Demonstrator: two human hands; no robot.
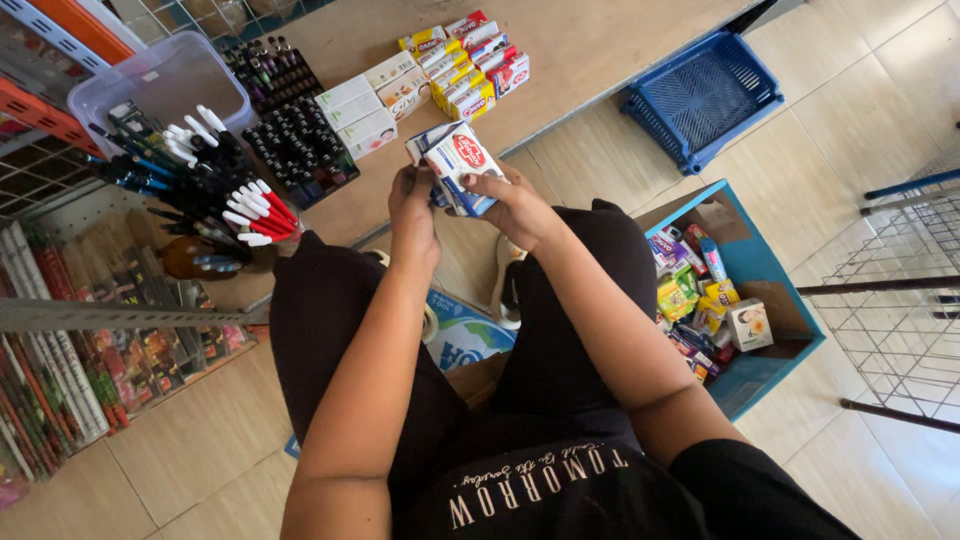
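Note:
I sit on the floor with my knees up, in black clothes. Both hands hold a small stack of white and blue soap boxes [456,163] with a red mark on the front, just above the edge of a low wooden shelf board [590,45]. My left hand [412,212] grips the stack's left side. My right hand [512,205] clasps its right and lower side, thumb on the front box. Rows of similar small boxes [462,60] lie on the board beyond the stack.
A blue-lined cardboard box [760,270] of mixed small packages stands at my right knee. A blue plastic basket [705,95] lies farther off. Left are pens and markers [215,200], dark bottles [290,130] and a clear tub [160,75]. A wire rack [890,300] stands right.

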